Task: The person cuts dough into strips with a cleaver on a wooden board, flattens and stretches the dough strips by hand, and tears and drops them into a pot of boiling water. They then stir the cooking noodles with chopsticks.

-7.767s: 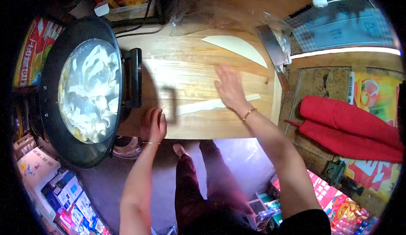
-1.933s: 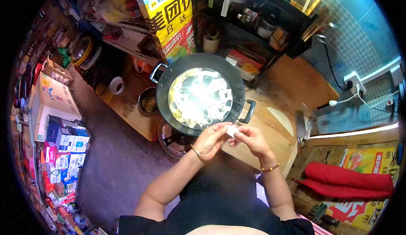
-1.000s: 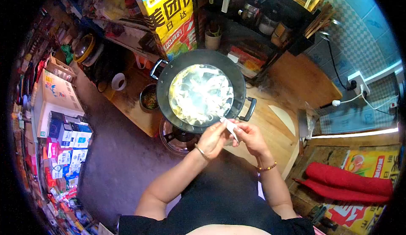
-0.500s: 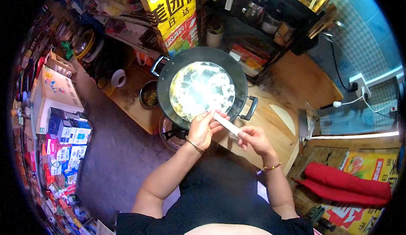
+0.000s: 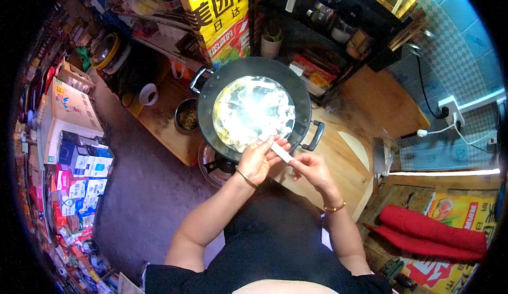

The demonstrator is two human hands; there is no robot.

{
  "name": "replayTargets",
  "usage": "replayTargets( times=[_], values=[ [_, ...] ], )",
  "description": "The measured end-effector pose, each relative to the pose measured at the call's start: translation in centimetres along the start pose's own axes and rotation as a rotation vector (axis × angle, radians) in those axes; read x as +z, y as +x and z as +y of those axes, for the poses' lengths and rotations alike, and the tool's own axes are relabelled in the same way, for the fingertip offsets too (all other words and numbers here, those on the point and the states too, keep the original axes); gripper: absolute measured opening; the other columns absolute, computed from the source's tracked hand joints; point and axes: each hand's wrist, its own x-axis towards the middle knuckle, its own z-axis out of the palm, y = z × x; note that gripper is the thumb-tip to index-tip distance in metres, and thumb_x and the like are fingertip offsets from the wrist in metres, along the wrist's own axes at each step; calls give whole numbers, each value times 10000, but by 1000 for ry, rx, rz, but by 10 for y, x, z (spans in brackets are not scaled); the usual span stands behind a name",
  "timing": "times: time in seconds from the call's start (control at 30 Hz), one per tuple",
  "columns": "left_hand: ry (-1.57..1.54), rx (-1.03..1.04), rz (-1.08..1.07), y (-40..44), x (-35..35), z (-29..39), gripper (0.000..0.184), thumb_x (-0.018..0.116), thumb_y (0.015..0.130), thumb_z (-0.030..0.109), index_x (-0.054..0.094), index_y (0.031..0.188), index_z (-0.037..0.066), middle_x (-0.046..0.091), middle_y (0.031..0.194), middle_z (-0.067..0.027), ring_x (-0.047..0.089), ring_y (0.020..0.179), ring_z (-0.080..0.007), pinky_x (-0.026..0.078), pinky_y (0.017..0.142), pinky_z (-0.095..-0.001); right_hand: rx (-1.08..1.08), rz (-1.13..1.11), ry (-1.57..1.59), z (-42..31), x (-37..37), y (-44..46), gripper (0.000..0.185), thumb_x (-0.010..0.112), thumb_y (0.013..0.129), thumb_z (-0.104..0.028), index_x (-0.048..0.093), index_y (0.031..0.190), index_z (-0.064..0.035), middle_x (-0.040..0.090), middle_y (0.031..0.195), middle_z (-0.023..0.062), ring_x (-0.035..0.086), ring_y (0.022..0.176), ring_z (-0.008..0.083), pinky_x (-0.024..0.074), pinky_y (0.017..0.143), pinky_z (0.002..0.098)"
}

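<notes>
A white flat strip (image 5: 281, 152), which looks like dough, stretches between my two hands over the near rim of a dark wok (image 5: 294, 82). My left hand (image 5: 259, 162) is closed on its upper end, thumb on top, just above the liquid. The lower end is pinched between the thumb and fingers of my right hand (image 5: 313, 171), right of the near rim. Inside the wok is pale liquid with whitish pieces (image 5: 246, 106) floating in it; glare washes out the middle.
A wooden board (image 5: 338, 172) with a pale flat piece (image 5: 354, 149) lies right of the wok. The wok's side handle (image 5: 317, 136) sticks out near my right hand. At left stand a bowl of dark food (image 5: 187, 116) and a white cup (image 5: 149, 94). A red cloth (image 5: 434, 230) lies lower right.
The visible strip between my hands has become shorter. My right hand has moved slightly up and left, closer to my left hand, which stays over the wok's near edge.
</notes>
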Motion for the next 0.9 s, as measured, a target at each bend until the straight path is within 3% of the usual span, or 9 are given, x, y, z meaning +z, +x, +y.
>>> replayTargets(
  times=[0.13, 0.23, 0.3, 0.37, 0.4, 0.5, 0.63, 0.7, 0.9],
  values=[
    [19, 15, 35, -2, -3, 13, 260, 451, 893, 176, 471, 1029, -43, 573, 963, -156, 590, 905, -262, 511, 772, -354, -132, -70, -42, 12, -13, -4, 171, 578, 823, -126, 605, 865, 37, 593, 665, 34, 549, 569, 80, 457, 531, 193],
    [-12, 44, 29, 0, -8, 15, 245, 447, 892, 173, 473, 1030, -28, 561, 1016, -160, 562, 974, -254, 487, 827, -370, -44, -120, 104, 5, -16, -6, 168, 567, 831, -121, 603, 882, 35, 593, 669, 31, 544, 557, 76, 452, 518, 190],
    [-30, 89, 15, 4, -7, 8, 359, 417, 901, 298, 470, 1039, -29, 550, 1043, -170, 539, 1007, -269, 442, 883, -379, -43, -92, 125, 4, -8, 0, 191, 552, 844, -138, 591, 932, 27, 592, 690, 27, 532, 540, 72, 447, 503, 190],
    [-345, -247, -54, 4, -4, 1, 507, 359, 888, 448, 479, 1023, -25, 563, 983, -152, 560, 902, -270, 425, 861, -369, -104, -122, 240, 4, 0, 10, 222, 530, 860, -163, 577, 979, 18, 592, 718, 27, 519, 525, 66, 440, 492, 187],
    [-290, -320, -354, 4, -10, -10, 597, 315, 865, 537, 494, 995, -17, 561, 906, -128, 539, 787, -258, 421, 790, -354, -49, -96, 204, -3, 4, 10, 227, 520, 865, -165, 560, 984, 24, 590, 735, 37, 521, 555, 79, 427, 518, 197],
    [-228, -295, -395, 6, -16, -28, 408, 401, 895, 392, 526, 988, 15, 573, 880, -83, 543, 757, -179, 444, 657, -301, -55, -84, 212, -7, 10, 13, 215, 532, 858, -160, 576, 971, 18, 600, 753, 38, 527, 550, 75, 430, 517, 196],
    [-24, -55, -64, 4, -3, -18, 229, 416, 908, 205, 504, 976, 5, 585, 911, -112, 577, 886, -218, 477, 771, -344, 42, -23, 77, -4, 3, 7, 177, 571, 830, -133, 594, 917, 19, 595, 700, 40, 547, 560, 82, 451, 543, 205],
    [-18, -22, -9, 5, -2, -12, 232, 422, 904, 205, 499, 977, -1, 584, 918, -117, 583, 917, -236, 483, 801, -349, -28, -54, -103, 9, -5, 8, 168, 562, 836, -136, 603, 873, 23, 590, 676, 22, 544, 549, 74, 453, 524, 190],
    [-31, 61, 67, 7, -13, 9, 247, 441, 897, 226, 503, 962, -4, 585, 953, -136, 588, 906, -232, 478, 797, -342, 0, -85, 65, 13, -18, -3, 164, 562, 835, -122, 607, 873, 31, 592, 662, 41, 540, 541, 85, 451, 513, 195]
  ],
)
